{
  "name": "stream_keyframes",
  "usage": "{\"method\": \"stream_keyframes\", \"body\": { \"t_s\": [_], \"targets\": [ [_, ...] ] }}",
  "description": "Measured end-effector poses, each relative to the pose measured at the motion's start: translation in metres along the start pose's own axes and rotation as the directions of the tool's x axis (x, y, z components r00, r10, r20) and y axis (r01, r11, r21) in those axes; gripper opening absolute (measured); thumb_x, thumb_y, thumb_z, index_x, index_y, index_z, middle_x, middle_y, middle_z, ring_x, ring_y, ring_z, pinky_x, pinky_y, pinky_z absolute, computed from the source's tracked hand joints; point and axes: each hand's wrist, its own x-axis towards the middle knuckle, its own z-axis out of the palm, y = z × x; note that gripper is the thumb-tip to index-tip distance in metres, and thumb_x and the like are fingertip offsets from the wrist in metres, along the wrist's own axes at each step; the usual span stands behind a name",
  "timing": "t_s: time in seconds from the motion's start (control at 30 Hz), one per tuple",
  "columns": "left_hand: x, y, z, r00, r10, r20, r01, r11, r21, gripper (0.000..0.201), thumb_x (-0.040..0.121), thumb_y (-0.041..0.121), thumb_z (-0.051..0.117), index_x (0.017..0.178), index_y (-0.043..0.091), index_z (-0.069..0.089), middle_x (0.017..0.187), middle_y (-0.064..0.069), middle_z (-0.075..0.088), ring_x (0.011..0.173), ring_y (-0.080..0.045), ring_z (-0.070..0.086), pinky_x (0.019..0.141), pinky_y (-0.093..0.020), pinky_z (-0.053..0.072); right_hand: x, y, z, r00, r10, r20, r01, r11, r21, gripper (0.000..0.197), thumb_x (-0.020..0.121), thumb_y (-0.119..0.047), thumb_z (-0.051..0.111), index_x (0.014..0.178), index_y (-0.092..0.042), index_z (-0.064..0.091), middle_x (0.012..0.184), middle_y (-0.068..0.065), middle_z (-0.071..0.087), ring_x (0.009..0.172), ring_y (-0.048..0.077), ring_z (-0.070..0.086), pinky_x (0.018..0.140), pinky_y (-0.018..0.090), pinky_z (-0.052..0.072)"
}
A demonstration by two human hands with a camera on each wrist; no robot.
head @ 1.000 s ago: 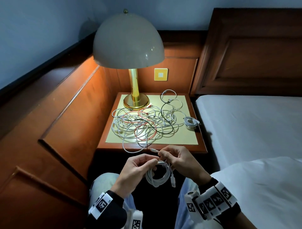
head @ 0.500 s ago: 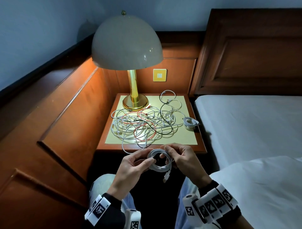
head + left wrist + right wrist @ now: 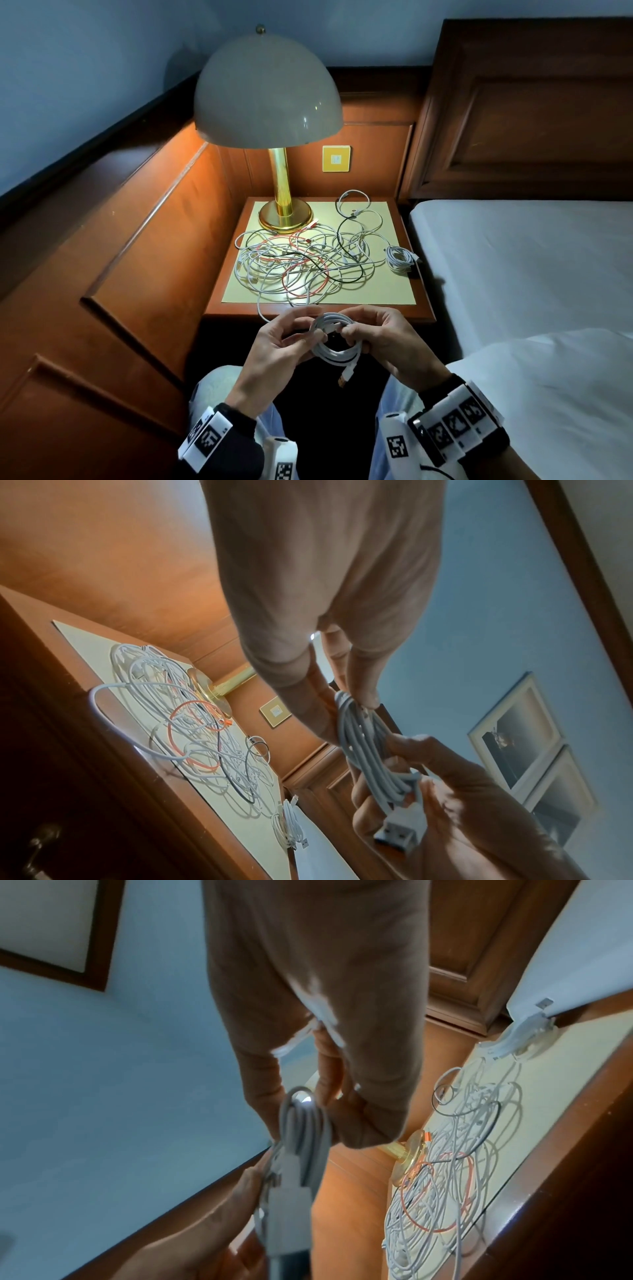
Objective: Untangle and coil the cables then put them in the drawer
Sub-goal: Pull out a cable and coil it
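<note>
A white coiled cable (image 3: 337, 356) hangs between both hands in front of the nightstand, its USB plug (image 3: 345, 378) dangling below. My left hand (image 3: 291, 339) pinches the coil's left side (image 3: 356, 723). My right hand (image 3: 376, 337) pinches the loose cable end across the coil's top (image 3: 304, 1123). A tangle of white, red and black cables (image 3: 301, 267) lies on the nightstand top (image 3: 239, 308). One small coiled white cable (image 3: 399, 259) sits at its right edge. The drawer handle (image 3: 37, 850) shows dimly below the top.
A brass lamp (image 3: 284, 212) with a domed shade stands at the nightstand's back left. A bed with white sheets (image 3: 531, 267) lies to the right, a wood-panelled wall (image 3: 137, 257) to the left. My knees are below the hands.
The hanging loops have been gathered into a tight round coil and raised slightly toward the nightstand edge. The right hand now brings the cable end across the coil's top.
</note>
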Motion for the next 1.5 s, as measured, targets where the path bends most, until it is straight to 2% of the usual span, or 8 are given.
{"method": "stream_keyframes", "body": {
  "t_s": [0.13,0.3,0.67,0.8,0.9,1.07,1.3,1.5],
  "targets": [
    [0.0,-0.001,0.002,1.0,0.0,0.004,0.0,1.0,0.009,0.028,0.084,0.009,0.073,0.111,0.013,0.075,0.112,-0.025,0.069,0.101,-0.033,0.07,0.09,-0.044,0.059,0.002,0.002,0.001,0.998,0.062,-0.026,-0.061,0.998,0.014,0.031,0.06,-0.017,0.082,0.089,-0.006,0.077,0.084,0.017,0.066,0.07,0.02,0.055,0.069,0.035,0.04],
    [0.002,0.0,0.005,1.0,-0.015,0.001,0.015,1.0,-0.005,0.022,0.089,0.002,0.068,0.108,0.011,0.076,0.109,-0.025,0.069,0.097,-0.029,0.071,0.084,-0.038,0.06,0.002,0.002,0.0,0.991,0.131,0.023,-0.133,0.983,0.129,0.014,0.078,0.001,0.069,0.092,0.003,0.07,0.077,0.011,0.065,0.066,0.016,0.059,0.064,0.027,0.051],
    [0.005,-0.006,0.001,0.999,-0.04,0.004,0.04,0.997,-0.065,0.025,0.082,0.005,0.076,0.106,0.005,0.073,0.115,-0.025,0.068,0.102,-0.031,0.071,0.082,-0.04,0.061,0.003,0.012,0.005,0.989,0.13,0.065,-0.145,0.901,0.41,0.025,0.088,0.004,0.063,0.111,0.011,0.061,0.099,0.023,0.064,0.082,0.022,0.064,0.069,0.023,0.056],
    [0.002,-0.009,0.0,0.999,-0.04,0.013,0.041,0.998,-0.046,0.027,0.083,0.004,0.075,0.109,0.0,0.069,0.113,-0.025,0.069,0.103,-0.034,0.071,0.081,-0.04,0.061,0.0,0.02,0.008,0.997,0.078,-0.017,-0.068,0.945,0.321,0.038,0.089,-0.002,0.067,0.119,0.018,0.054,0.106,0.029,0.065,0.088,0.027,0.066,0.076,0.028,0.058],
    [0.0,-0.011,0.001,0.999,-0.036,0.008,0.037,0.997,-0.067,0.026,0.085,0.004,0.074,0.11,0.002,0.069,0.11,-0.025,0.071,0.1,-0.032,0.071,0.079,-0.037,0.061,-0.001,0.022,0.008,0.996,-0.01,-0.084,0.022,0.989,0.146,0.041,0.082,-0.015,0.077,0.114,0.006,0.062,0.107,0.027,0.07,0.093,0.028,0.066,0.091,0.04,0.052],
    [-0.001,-0.011,-0.002,0.999,-0.041,-0.023,0.037,0.99,-0.133,0.03,0.082,0.005,0.076,0.112,0.007,0.073,0.113,-0.024,0.071,0.1,-0.03,0.072,0.079,-0.031,0.06,-0.009,0.011,0.01,0.986,-0.141,-0.09,0.123,0.976,-0.178,0.019,0.093,-0.015,0.071,0.109,-0.004,0.069,0.09,0.006,0.071,0.078,0.015,0.065,0.08,0.033,0.053],
    [0.002,-0.008,-0.003,0.997,-0.038,-0.067,0.023,0.978,-0.208,0.034,0.08,0.005,0.072,0.114,0.003,0.071,0.116,-0.026,0.069,0.103,-0.032,0.069,0.086,-0.037,0.061,-0.013,0.01,0.005,0.993,-0.102,-0.064,0.092,0.986,-0.142,0.025,0.095,-0.015,0.068,0.12,-0.014,0.068,0.113,0.013,0.073,0.105,0.029,0.07,0.1,0.046,0.052],
    [0.011,-0.01,-0.003,0.992,-0.057,-0.115,0.027,0.97,-0.243,0.039,0.08,0.005,0.071,0.119,0.0,0.067,0.118,-0.027,0.068,0.105,-0.032,0.069,0.089,-0.04,0.06,-0.014,0.014,-0.007,0.996,-0.085,-0.009,0.084,0.994,-0.072,0.037,0.088,-0.014,0.065,0.126,-0.016,0.065,0.12,0.021,0.068,0.103,0.029,0.066,0.092,0.047,0.053]
  ]
}}
